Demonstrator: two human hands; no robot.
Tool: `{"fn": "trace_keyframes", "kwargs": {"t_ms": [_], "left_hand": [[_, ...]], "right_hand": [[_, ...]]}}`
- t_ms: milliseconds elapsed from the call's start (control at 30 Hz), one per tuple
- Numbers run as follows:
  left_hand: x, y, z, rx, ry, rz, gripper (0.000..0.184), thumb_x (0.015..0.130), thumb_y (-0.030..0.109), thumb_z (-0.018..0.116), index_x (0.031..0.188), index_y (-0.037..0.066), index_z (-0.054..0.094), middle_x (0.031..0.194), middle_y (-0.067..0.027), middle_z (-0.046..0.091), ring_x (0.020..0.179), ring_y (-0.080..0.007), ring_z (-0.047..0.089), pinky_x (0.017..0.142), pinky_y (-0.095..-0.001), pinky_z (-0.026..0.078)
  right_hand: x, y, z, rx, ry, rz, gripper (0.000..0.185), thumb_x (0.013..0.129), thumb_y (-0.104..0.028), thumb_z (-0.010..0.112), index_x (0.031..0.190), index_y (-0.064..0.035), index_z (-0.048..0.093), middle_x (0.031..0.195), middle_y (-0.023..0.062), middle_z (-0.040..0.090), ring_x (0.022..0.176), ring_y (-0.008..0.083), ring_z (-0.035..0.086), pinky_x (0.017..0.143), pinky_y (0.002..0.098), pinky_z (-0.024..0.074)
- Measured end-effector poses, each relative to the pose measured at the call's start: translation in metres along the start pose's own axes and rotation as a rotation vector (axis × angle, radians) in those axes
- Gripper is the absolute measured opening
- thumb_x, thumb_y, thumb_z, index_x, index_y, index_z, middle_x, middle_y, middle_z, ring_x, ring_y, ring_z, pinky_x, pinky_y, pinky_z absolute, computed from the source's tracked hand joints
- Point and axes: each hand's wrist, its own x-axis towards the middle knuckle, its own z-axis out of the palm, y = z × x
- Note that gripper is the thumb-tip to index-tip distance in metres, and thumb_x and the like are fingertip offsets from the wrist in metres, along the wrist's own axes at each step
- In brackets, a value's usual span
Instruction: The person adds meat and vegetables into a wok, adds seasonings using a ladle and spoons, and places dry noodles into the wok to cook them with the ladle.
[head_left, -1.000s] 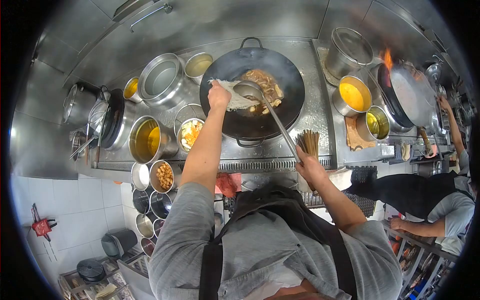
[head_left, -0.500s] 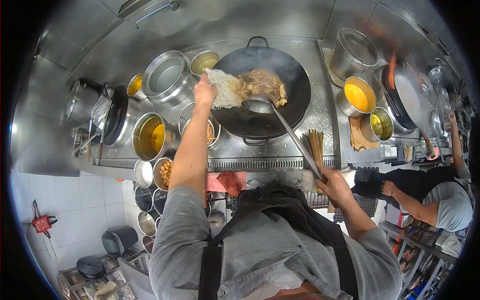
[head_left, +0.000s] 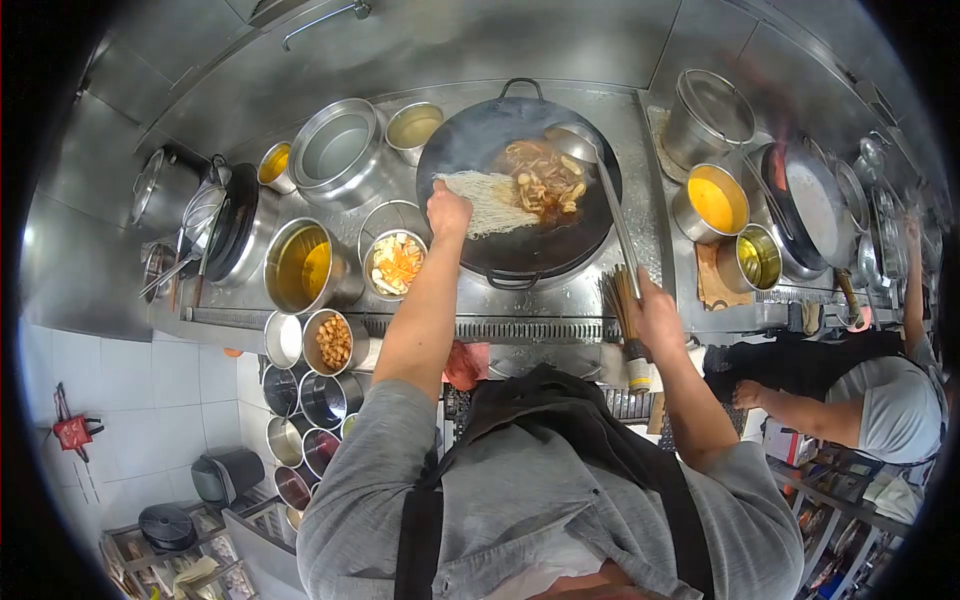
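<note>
My left hand is closed on the left end of a flat bundle of pale noodles, which lies over the left part of a large black wok. Brown saucy food with mushroom-like pieces fills the wok's middle, touching the noodles. Wrapped round the handle of a long metal ladle is my right hand. The ladle's bowl rests at the upper right of the food. A bamboo brush stands just left of my right hand.
Left of the wok are a strainer of cut vegetables, a pot of yellow liquid and a large steel pot. On the right are a yellow-filled pot and a second wok. A co-worker stands at far right.
The ladle's bowl has moved from the food's lower edge to its upper right. My left hand has shifted right and down, with the noodles now flatter in the wok. Flames at the second wok have shrunk.
</note>
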Motion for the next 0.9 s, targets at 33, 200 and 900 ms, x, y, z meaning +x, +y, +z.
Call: {"fn": "trace_keyframes", "kwargs": {"t_ms": [33, 200, 900], "left_hand": [[-0.005, 0.006, -0.002, -0.018, 0.006, -0.037, 0.045, 0.078, 0.009, 0.061, 0.119, -0.003, 0.048, 0.104, -0.0291, 0.065, 0.102, -0.0440, 0.062, 0.091, -0.0479, 0.050], [-0.021, 0.018, 0.003, -0.075, 0.060, -0.094, 0.032, 0.080, 0.006, 0.059, 0.109, -0.002, 0.048, 0.102, -0.0292, 0.065, 0.100, -0.0442, 0.063, 0.090, -0.0485, 0.050], [-0.011, 0.016, 0.013, 0.019, -0.026, -0.124, 0.034, 0.086, 0.015, 0.056, 0.114, -0.004, 0.048, 0.103, -0.0275, 0.066, 0.098, -0.0421, 0.065, 0.087, -0.0466, 0.053]], "right_hand": [[0.006, 0.001, 0.009, -0.005, 0.029, 0.017, 0.053, 0.080, -0.005, 0.056, 0.132, 0.0018, 0.048, 0.091, 0.0322, 0.062, 0.086, 0.0491, 0.060, 0.076, 0.0539, 0.0466], [0.016, -0.009, 0.038, 0.832, -0.150, 0.328, 0.054, 0.081, -0.005, 0.063, 0.132, 0.0070, 0.050, 0.071, 0.0091, 0.060, 0.052, 0.0151, 0.057, 0.049, 0.0296, 0.0460], [-0.025, -0.028, -0.005, 0.244, -0.241, 0.011, 0.059, 0.080, -0.009, 0.064, 0.136, -0.0002, 0.049, 0.079, 0.0245, 0.064, 0.072, 0.0353, 0.065, 0.069, 0.0419, 0.0500]]}}
